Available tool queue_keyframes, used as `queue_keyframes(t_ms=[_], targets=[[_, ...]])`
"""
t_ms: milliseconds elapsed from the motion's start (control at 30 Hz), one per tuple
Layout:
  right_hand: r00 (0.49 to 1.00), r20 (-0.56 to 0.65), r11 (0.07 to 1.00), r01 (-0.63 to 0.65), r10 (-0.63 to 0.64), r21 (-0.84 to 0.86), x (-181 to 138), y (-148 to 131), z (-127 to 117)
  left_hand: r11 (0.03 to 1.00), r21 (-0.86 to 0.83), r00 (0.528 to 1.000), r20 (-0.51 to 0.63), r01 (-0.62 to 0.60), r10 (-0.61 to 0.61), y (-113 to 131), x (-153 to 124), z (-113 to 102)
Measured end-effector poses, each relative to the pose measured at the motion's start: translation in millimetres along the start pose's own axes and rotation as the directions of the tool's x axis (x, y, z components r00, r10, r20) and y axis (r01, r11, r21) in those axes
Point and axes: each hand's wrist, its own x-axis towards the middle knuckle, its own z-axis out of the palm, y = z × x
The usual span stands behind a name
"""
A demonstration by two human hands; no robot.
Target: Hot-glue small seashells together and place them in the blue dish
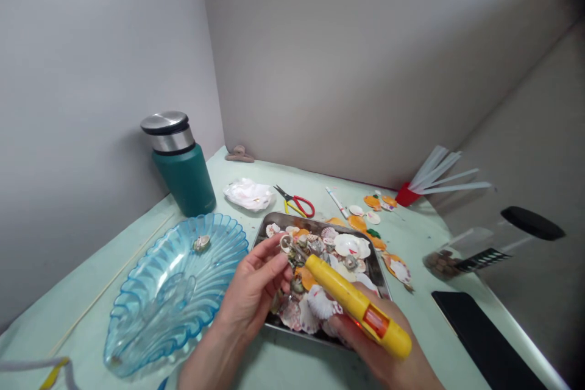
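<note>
My right hand (370, 329) is wrapped round a yellow hot glue gun (338, 283), whose nozzle points up and to the left. Between the thumb and fingers of my left hand (256, 280) is a small shell (286, 242), pinched close to the nozzle; whether the two touch I cannot tell. Both hands are over a metal tray (274, 218) heaped with white, speckled and orange shells (315, 301). Left of the tray lies a blue shell-shaped plastic dish (150, 292) with one small shell (201, 244) in it.
A green bottle (185, 177) stands behind the dish. Scissors (299, 204), a plastic bag (249, 194) and a marker (337, 201) lie beyond the tray. To the right are orange shells (357, 223), a red cup (406, 195) of glue sticks (436, 170), a jar (443, 262) and a phone (484, 338).
</note>
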Motion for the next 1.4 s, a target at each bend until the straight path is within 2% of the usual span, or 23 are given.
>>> queue_keyframes(t_ms=[233,467,533,700,800,933,1033,1200,1267,1400], targets=[[1.000,0.005,0.999,0.024,-0.024,0.042,3.2,-6.4,-0.9,1.000,0.007,1.000,-0.014,0.014,-0.014,1.9,-1.4,2.3],[0.995,-0.050,0.994,0.080,-0.084,-0.077,-1.2,9.0,-3.8,0.996,0.055,0.997,0.025,0.073,-0.075,1.4,-2.4,1.5],[0.992,-0.069,0.993,0.104,-0.108,-0.060,-0.5,8.1,-5.1,0.995,0.069,0.996,0.040,0.077,-0.080,0.4,-2.4,0.8],[0.988,-0.022,0.987,0.155,-0.155,0.032,5.7,-5.9,-8.4,0.992,0.099,0.994,0.059,0.081,-0.087,-0.8,-2.4,0.8],[0.958,-0.061,0.958,0.282,-0.279,0.051,8.2,-8.8,-8.9,0.990,0.116,0.995,0.044,0.082,-0.087,-0.6,-2.4,1.5],[0.892,-0.068,0.894,0.446,-0.448,-0.042,9.1,-2.5,-7.9,0.987,0.141,0.996,0.036,0.080,-0.085,-1.0,-2.8,1.7],[0.873,-0.024,0.864,0.477,-0.487,-0.162,9.4,2.6,-8.6,0.982,0.165,0.994,0.050,0.086,-0.096,-1.6,-3.0,1.5],[0.823,0.046,0.754,0.540,-0.567,-0.373,11.4,3.1,-15.2,0.978,0.190,0.994,0.058,0.085,-0.097,-1.6,-2.8,2.3],[0.820,0.049,0.748,0.543,-0.570,-0.380,13.1,0.3,-17.8,0.978,0.193,0.994,0.059,0.081,-0.094,-1.2,-2.8,2.5],[0.837,0.002,0.803,0.526,-0.548,-0.279,16.7,-8.8,-21.9,0.982,0.181,0.996,0.058,0.060,-0.072,-0.6,-3.2,2.0]])
